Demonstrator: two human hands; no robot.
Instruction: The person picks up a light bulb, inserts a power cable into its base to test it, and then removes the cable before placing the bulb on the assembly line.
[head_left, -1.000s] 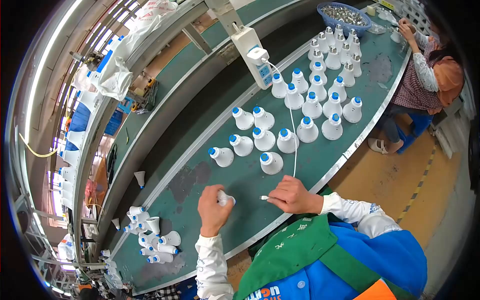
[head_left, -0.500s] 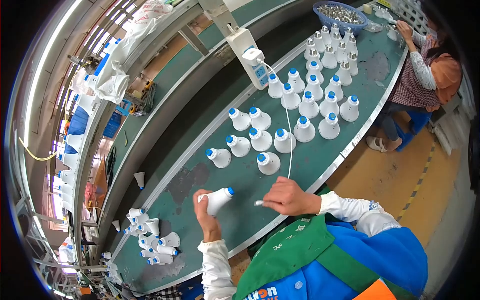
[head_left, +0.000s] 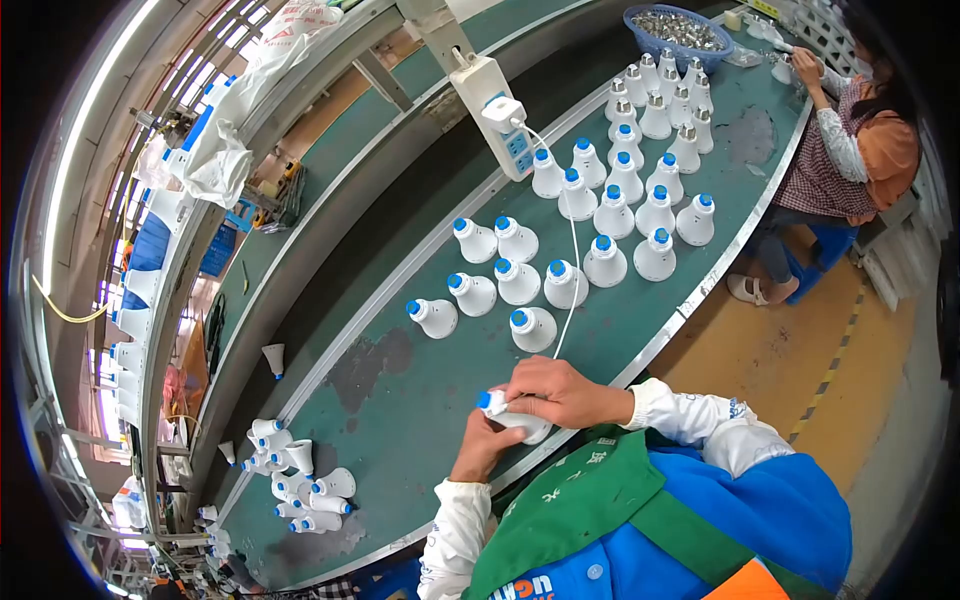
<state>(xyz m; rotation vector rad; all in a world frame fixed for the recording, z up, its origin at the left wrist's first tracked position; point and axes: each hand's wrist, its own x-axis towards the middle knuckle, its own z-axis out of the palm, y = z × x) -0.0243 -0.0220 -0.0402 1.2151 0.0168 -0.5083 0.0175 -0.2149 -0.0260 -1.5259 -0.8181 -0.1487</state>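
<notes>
- The left hand (head_left: 483,445) gripped a white, blue-capped bulb housing (head_left: 528,426) above the green table (head_left: 420,390), near its edge.
- The right hand (head_left: 556,391) closed on the housing's neck, the white cable (head_left: 574,265) running to it.
- Orange letters (head_left: 528,588) on blue cloth (head_left: 700,530) read "UGH".

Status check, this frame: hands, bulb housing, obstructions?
Left hand gripping bulb housing. Right hand at its neck, white cable running into fingers. Plug hidden. No obstruction visible between hands and housing.

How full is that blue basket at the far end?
It looks nearly full: small metal pieces cover the blue basket close to its rim.
</notes>
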